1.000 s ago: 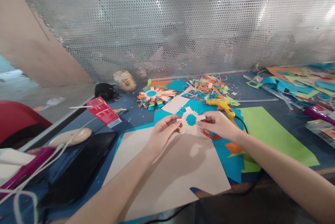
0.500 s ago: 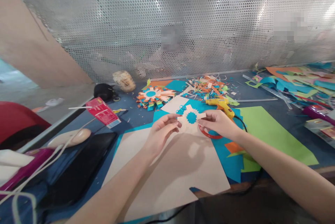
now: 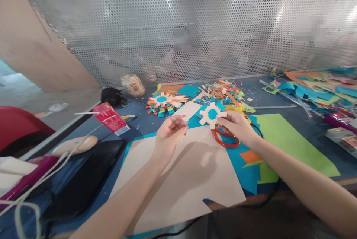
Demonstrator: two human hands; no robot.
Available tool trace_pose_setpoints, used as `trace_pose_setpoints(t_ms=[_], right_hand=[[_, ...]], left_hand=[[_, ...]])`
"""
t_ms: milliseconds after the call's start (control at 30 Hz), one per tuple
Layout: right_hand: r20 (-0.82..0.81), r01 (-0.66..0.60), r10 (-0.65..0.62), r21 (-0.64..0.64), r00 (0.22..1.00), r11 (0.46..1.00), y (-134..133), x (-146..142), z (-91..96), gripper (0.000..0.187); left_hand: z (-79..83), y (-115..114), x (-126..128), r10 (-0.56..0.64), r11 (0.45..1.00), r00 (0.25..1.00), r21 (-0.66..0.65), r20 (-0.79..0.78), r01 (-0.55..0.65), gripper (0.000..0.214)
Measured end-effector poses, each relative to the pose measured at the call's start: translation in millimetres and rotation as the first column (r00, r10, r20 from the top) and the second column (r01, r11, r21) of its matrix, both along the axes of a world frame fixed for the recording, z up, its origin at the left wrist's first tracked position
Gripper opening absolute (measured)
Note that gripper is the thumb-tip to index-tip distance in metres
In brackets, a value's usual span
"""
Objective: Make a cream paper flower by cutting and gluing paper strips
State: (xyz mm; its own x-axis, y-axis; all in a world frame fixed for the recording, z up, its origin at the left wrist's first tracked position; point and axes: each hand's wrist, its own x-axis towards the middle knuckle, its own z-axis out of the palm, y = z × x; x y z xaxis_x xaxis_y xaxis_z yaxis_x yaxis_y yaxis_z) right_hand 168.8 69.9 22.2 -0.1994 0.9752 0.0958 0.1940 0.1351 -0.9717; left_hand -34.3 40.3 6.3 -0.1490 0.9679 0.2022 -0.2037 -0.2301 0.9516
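Note:
My right hand (image 3: 237, 125) pinches a cream paper ring (image 3: 205, 115) by its right edge. Square tabs stick out around the ring, and its toothed opening frames blue. To the left, apart from the ring, my left hand (image 3: 170, 136) has its thumb and fingers drawn together; what they hold, if anything, is too small to make out. Below both hands lies a large cream sheet (image 3: 178, 187) on blue paper. Red-handled scissors (image 3: 230, 145) rest just under my right hand, with a yellow glue gun (image 3: 237, 108) behind it, partly covered.
A layered paper flower (image 3: 167, 101) and a heap of paper scraps (image 3: 223, 92) lie at the back. On the left are a red carton (image 3: 111, 118), a black phone-like slab (image 3: 86, 179) and a pale mouse (image 3: 75, 146). Green paper (image 3: 292, 146) is at right; a perforated metal screen (image 3: 195, 26) stands behind.
My left hand has come away from the paper ring and moved slightly left. My right hand has shifted the ring right and up, uncovering more of the scissors' handles.

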Motion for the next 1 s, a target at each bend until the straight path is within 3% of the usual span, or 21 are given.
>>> trace_pose_setpoints(t_ms=[233, 367, 600, 1000], right_hand=[[-0.118, -0.127, 0.126, 0.005, 0.985, 0.992, -4.2, 0.1, 3.3, 0.029], [-0.187, -0.26, 0.26, 0.024, 0.947, 0.965, -6.4, -0.8, 4.3, 0.03], [-0.173, -0.299, 0.301, 0.042, 0.938, 0.953, -8.3, -1.8, 0.7, 0.027], [-0.162, -0.279, 0.285, 0.061, 0.945, 0.958, -8.3, -1.7, 1.4, 0.024]], left_hand=[[-3.1, 0.6, 0.3, 0.008, 0.999, 0.999, -0.041, -0.047, -0.01, 0.031], [-2.9, -2.2, 1.2, -0.099, 0.995, 0.995, -0.012, -0.026, 0.098, 0.032], [-4.7, -7.1, 2.9, -0.271, 0.962, 0.962, 0.021, -0.036, 0.272, 0.033], [-3.9, -4.4, 2.6, -0.149, 0.989, 0.984, -0.001, -0.099, 0.15, 0.031]])
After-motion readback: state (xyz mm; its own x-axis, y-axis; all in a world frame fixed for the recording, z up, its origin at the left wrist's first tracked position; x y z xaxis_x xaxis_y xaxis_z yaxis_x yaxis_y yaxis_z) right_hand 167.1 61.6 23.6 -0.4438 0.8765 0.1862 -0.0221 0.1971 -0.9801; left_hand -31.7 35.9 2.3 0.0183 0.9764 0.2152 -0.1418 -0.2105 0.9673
